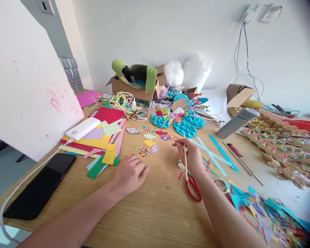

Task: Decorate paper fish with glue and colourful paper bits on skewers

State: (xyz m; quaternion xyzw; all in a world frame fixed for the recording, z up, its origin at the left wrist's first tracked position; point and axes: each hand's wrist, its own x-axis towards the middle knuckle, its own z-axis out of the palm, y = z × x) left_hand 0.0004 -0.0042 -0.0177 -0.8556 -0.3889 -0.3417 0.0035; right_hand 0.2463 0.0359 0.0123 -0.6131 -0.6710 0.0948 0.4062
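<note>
Just beside the stick [185, 160] lie red scissors [195, 199].

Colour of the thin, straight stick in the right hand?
The thin, straight stick is pale tan, best seen in the head view.

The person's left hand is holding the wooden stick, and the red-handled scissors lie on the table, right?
Not quite: the head view shows the right hand holding the wooden stick. The red-handled scissors do lie on the table.
</note>
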